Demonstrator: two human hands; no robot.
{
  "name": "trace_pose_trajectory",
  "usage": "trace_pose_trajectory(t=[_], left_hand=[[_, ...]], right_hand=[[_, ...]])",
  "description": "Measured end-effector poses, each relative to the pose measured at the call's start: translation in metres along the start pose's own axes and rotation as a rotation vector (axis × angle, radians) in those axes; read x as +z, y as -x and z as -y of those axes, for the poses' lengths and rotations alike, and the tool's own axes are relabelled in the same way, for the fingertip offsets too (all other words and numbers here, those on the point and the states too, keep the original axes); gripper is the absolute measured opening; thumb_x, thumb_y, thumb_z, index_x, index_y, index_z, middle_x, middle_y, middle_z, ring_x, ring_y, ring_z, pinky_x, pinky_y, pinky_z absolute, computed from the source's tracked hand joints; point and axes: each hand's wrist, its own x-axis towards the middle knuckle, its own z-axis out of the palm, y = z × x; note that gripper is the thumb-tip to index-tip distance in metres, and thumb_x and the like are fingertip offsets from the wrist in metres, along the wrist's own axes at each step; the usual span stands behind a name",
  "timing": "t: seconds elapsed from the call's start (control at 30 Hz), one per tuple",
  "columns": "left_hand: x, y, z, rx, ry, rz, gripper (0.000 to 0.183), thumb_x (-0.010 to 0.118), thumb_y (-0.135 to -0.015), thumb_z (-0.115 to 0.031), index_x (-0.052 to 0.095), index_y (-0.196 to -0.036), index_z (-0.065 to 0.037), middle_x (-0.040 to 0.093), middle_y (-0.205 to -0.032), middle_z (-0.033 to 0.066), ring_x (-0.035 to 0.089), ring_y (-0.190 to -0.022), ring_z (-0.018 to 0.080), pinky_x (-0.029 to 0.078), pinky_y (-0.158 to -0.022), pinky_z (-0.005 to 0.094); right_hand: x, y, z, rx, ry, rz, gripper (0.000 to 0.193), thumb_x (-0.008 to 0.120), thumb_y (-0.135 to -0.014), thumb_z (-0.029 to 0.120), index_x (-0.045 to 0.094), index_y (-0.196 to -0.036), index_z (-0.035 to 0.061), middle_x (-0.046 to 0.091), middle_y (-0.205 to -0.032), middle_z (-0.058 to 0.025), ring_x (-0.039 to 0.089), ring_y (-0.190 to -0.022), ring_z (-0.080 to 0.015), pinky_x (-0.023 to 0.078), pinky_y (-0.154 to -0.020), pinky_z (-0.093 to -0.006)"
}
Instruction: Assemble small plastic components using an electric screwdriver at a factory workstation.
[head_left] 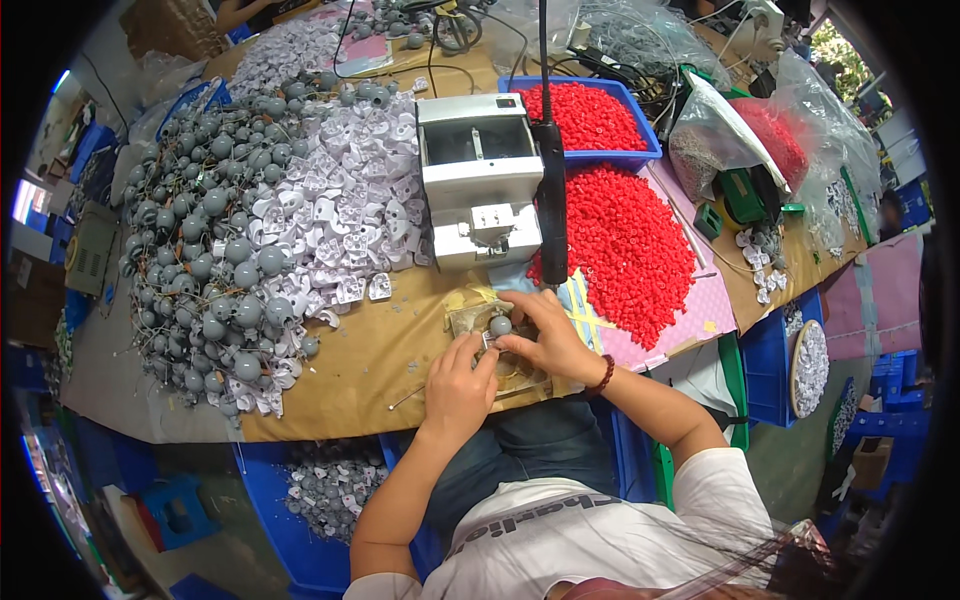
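Note:
Both my hands meet over a small taped fixture (470, 318) at the table's front edge. A grey ball-shaped part (500, 325) sits between the thumb and forefinger of my right hand (552, 338), which curve round it. Just below the ball is a small white plastic piece (489, 341), pinched by the fingertips of my left hand (461, 388). My fingers partly cover both pieces, so how they join is hidden. A black electric screwdriver (552, 190) hangs upright right behind my hands, its tip above the right hand.
A white screw feeder (480, 185) stands behind the fixture. To the left are heaps of grey ball parts (215, 250) with wires and white plastic shells (345, 215). Red caps (625, 255) lie piled at right, before a blue tray (650, 135). A thin metal rod (405, 398) lies near my left hand.

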Motion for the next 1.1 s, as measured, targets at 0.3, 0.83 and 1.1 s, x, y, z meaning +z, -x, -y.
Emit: trace_pose_trajectory(t=[0.3, 0.83, 1.1], left_hand=[[0.0, 0.003, 0.003, 0.01, -0.008, 0.014, 0.03, 0.073, -0.08, -0.008, 0.071, -0.11, -0.007, 0.065, -0.126, 0.0145, 0.062, -0.122, 0.0333, 0.052, -0.095, 0.0451], [-0.004, -0.019, -0.008, -0.104, 0.023, -0.011, 0.033, 0.076, -0.081, -0.011, 0.068, -0.113, -0.008, 0.066, -0.116, 0.0119, 0.063, -0.111, 0.0323, 0.051, -0.089, 0.0454], [0.005, -0.029, -0.006, -0.103, -0.044, 0.0, 0.04, 0.077, -0.078, -0.014, 0.066, -0.115, -0.009, 0.065, -0.102, 0.0082, 0.061, -0.097, 0.0307, 0.05, -0.082, 0.0449]], right_hand=[[-0.019, -0.022, -0.001, 0.11, -0.168, 0.28, 0.044, 0.087, -0.081, 0.024, 0.068, -0.117, 0.0101, 0.065, -0.077, -0.0038, 0.057, -0.084, -0.0237, 0.047, -0.081, -0.0378], [-0.021, -0.027, 0.009, 0.086, 0.033, 0.253, 0.045, 0.086, -0.081, 0.019, 0.064, -0.119, 0.006, 0.066, -0.079, -0.0057, 0.061, -0.081, -0.0255, 0.049, -0.077, -0.0376], [-0.047, -0.059, -0.008, -0.295, 0.227, -0.503, 0.046, 0.073, -0.086, 0.008, 0.058, -0.129, 0.0004, 0.06, -0.124, -0.02, 0.054, -0.118, -0.0401, 0.041, -0.104, -0.0489]])
